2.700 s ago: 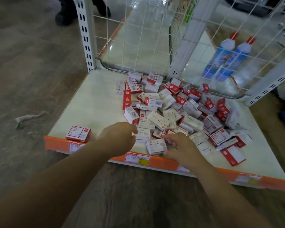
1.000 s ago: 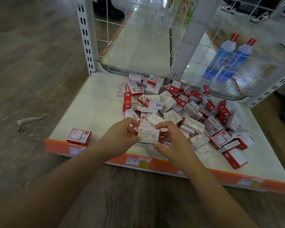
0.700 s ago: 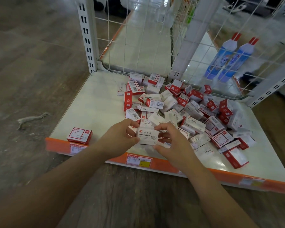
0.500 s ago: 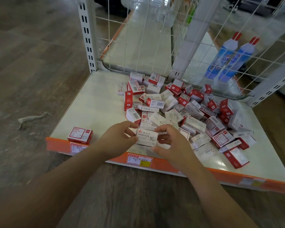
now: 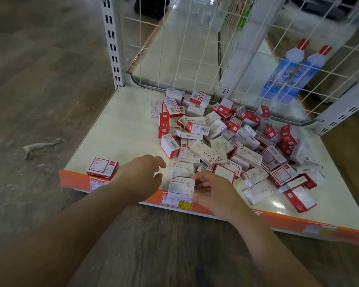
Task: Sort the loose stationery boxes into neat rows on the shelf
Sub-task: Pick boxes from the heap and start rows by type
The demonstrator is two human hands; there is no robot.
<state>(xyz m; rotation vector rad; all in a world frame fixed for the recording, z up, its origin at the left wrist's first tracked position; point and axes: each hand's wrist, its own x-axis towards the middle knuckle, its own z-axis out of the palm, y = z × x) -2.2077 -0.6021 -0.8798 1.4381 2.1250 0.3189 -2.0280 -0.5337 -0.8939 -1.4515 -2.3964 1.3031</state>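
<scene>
Left hand [image 5: 139, 179]: fingers loosely spread, holding nothing, hovering just left of two white paper-clip boxes at the shelf's near edge. Right hand [image 5: 214, 193]: fingertips and thumb pinch the right end of the nearer paper-clip box [image 5: 180, 185], which lies flat against the orange front strip [image 5: 278, 221], label up.

Shelf [image 5: 122, 129]: pale board, low to the floor. Near edge capped by the orange strip with a price tag [image 5: 177, 200] directly below the held box. Far edge closed by a white wire grid [image 5: 187, 48] between slotted uprights. Left half of the board is bare and gives room for setting rows; the near right corner is also bare.

Count:
- One red-and-white box [image 5: 102, 167], alone at the near left corner, flat, flush to the strip.
- Two white boxes marked PAPER CLIPS in line, the second box [image 5: 182, 167] touching the far side of the held one.
- One loose heap of boxes [image 5: 232, 139] across the middle and right of the board, too many and too overlapped to count; lying at all angles, some on edge.
- Two blue bottles [image 5: 292, 73] with red caps, behind the grid, far right.

Appearance of boxes: small cartons, either white with grey print (STAPLES, PAPER CLIPS) or red with a white label panel; several show barcodes.
</scene>
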